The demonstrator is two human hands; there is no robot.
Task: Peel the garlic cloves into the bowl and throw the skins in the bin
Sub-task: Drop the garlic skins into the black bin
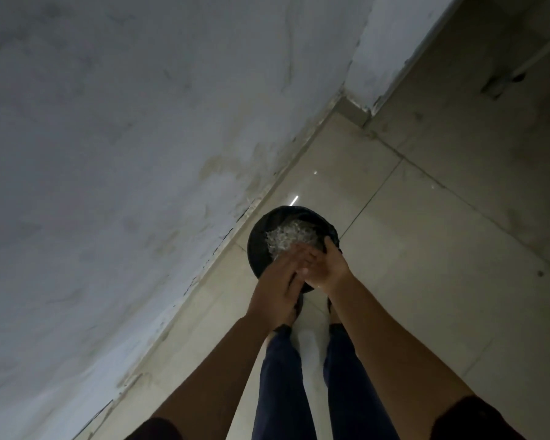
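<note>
Fingers [294, 258] of the left hand [280, 281]: straight and close together, laid flat across the right hand [329, 263]. Those of the right: loosely curved, clamped on nothing visible, though too blurred to rule out scraps in the palm. Both hands held directly over the round black bin with its dark liner [256, 246], which stands on pale glossy floor tiles [426, 249] just beside a stained grey-white wall [108, 122]. Inside the bin, a heap of pale papery garlic skins [291, 235], lying toward the far side. No bowl and no cloves anywhere in view. Below the arms, dark blue trouser legs [280, 376].

Judged as the last part of the task: brushing the clinging skins off the palms into the bin.

To do it well:
- Keep both hands low and inside the line of the rim, since dry skins are light and drift sideways easily.
- Wipe palm against palm from the wrist outward and downward, not upward.
- Spread the fingers afterwards and check between them, where damp flakes tend to stick.
- Avoid clapping hard, which would puff up the heap already in the liner.
- Glance at the tiles around the base for strays before stepping away.
</note>
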